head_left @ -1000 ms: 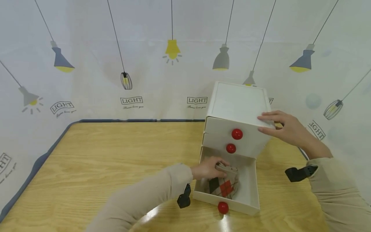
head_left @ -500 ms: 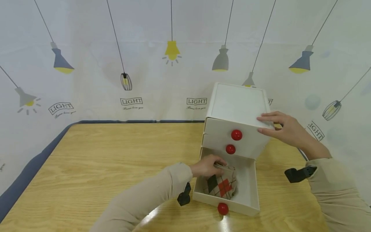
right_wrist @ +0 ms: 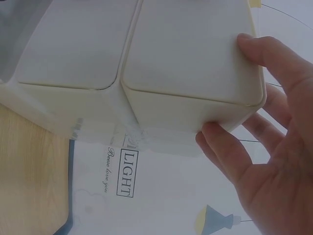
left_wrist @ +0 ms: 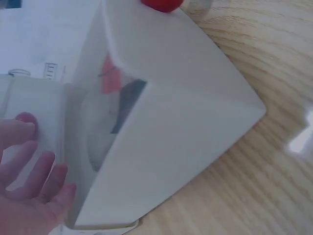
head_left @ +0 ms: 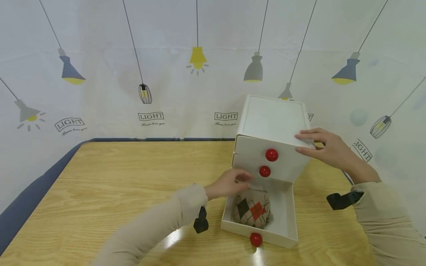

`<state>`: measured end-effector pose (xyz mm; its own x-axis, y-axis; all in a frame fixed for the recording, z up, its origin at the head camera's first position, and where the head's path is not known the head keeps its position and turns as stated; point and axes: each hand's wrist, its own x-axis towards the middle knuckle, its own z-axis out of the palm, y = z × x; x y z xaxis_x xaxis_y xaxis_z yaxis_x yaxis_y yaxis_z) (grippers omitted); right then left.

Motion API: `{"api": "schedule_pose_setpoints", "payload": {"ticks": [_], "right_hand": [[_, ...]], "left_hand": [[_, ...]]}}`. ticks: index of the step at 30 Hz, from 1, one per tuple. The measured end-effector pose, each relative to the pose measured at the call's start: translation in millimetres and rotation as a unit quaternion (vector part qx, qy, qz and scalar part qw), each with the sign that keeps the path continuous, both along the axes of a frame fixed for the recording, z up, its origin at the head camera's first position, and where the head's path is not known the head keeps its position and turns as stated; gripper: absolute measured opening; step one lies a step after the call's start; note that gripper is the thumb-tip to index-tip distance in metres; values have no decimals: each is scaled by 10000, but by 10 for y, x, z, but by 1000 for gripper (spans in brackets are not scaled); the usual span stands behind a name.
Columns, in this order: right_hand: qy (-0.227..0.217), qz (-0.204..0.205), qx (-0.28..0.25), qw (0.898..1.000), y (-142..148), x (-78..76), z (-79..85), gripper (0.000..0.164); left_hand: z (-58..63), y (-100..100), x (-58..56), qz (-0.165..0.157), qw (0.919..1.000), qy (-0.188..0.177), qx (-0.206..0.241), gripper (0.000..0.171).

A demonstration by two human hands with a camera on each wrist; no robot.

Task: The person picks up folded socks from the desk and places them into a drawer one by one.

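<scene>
A bundled argyle sock (head_left: 253,210), beige with red and dark diamonds, lies inside the pulled-out bottom drawer (head_left: 283,221) of a white drawer unit (head_left: 274,114). My left hand (head_left: 231,183) is over the drawer's back left part, just behind the sock, fingers loosely bent and holding nothing. In the left wrist view its fingers show beside a red knob (left_wrist: 27,119), and the drawer wall partly hides the sock. My right hand (head_left: 329,147) rests on the unit's upper right corner. The right wrist view shows its fingers (right_wrist: 222,142) spread around that corner, touching the front and side.
Two upper drawers are closed, with red knobs (head_left: 271,155) on their fronts. Another red knob (head_left: 256,239) sticks out from the open drawer's front. The unit stands on a wooden table (head_left: 149,173) before a lamp-printed backdrop (head_left: 166,74).
My left hand has let go of the sock and moved up and left, away from it. The sock stays in the drawer. My right hand has kept its place on the unit.
</scene>
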<state>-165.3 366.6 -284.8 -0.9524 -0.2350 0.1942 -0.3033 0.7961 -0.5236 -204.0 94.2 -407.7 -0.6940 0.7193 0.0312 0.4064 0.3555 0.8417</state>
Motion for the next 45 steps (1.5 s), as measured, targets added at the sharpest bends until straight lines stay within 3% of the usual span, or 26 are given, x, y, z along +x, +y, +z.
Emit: {"api": "schedule_pose_setpoints", "payload": {"ticks": [6, 14, 18, 21, 26, 30, 35, 41, 45], "right_hand": [[-12, -34, 47, 10000, -5, -12, -2, 47], [53, 21, 51, 10000, 1, -28, -3, 46], [99, 16, 53, 9999, 9, -26, -11, 46], [148, 14, 88, 9999, 18, -25, -15, 45], [165, -58, 171, 9997, 20, -9, -16, 45], [168, -71, 180, 9997, 26, -2, -20, 45], [208, -85, 207, 9995, 25, 8, -28, 45], [230, -62, 90, 9997, 22, 9, -43, 45], [292, -46, 201, 9994, 12, 1, -40, 44]], "left_hand": [[136, -174, 118, -128, 9984, -180, 521, 28], [180, -319, 542, -490, 9907, -449, 1187, 24], [117, -355, 768, -364, 9871, -690, 1400, 21], [30, -380, 929, -294, 9857, -631, 1532, 19], [-186, -398, 1126, -498, 9842, -418, 1648, 20], [-370, -370, 1201, -472, 9835, -517, 1669, 23], [-554, -350, 1230, -449, 9860, -328, 1574, 26], [-653, -304, 1254, -561, 9861, -771, 1362, 35], [-691, -276, 1277, -419, 9907, -739, 1067, 41]]}}
